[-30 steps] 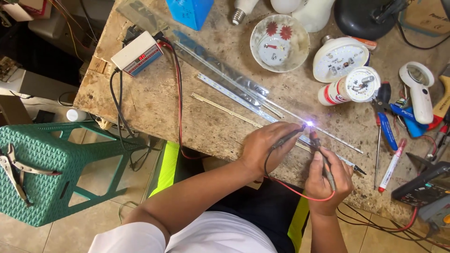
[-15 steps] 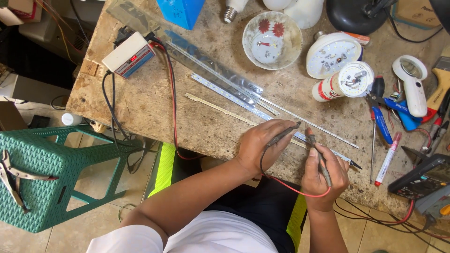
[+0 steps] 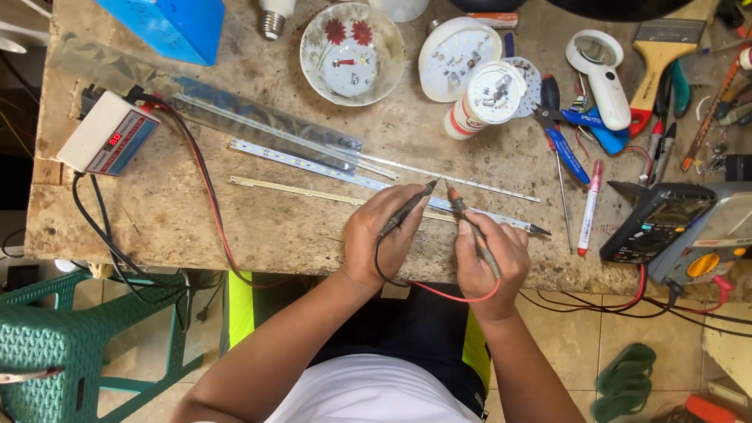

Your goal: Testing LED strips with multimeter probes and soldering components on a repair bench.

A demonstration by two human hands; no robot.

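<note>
Worn, pitted wooden bench (image 3: 157,219), rough-grained w/ chipped near edge. Three long thin LED strips lie diagonally across it: a pale one w/ small chips (image 3: 313,166), a plain brass-coloured one (image 3: 298,190) nearer, and a slim silvery one (image 3: 462,178) running right.

Left hand (image 3: 384,235) pinches a black test probe (image 3: 407,207) pencil-style, fingers curled round the shaft, tip angled far-right. Right hand (image 3: 489,258) grips a red-tipped probe (image 3: 470,223) the same way, tip angled far-left — the two tips sit near each other, just above the pale strip at bench centre; actual contact w/ the strip can't be told. Both wrists rest by the near edge, forearms coming up from below. A red lead (image 3: 454,296) loops under the hands.

Far left: small white boxy tester (image 3: 106,133) w/ red and black wires. Far centre: round floral ceramic dish (image 3: 352,53) holding small parts. Right: grey-yellow multimeter (image 3: 697,235), red-white marker pen (image 3: 587,205).
</note>
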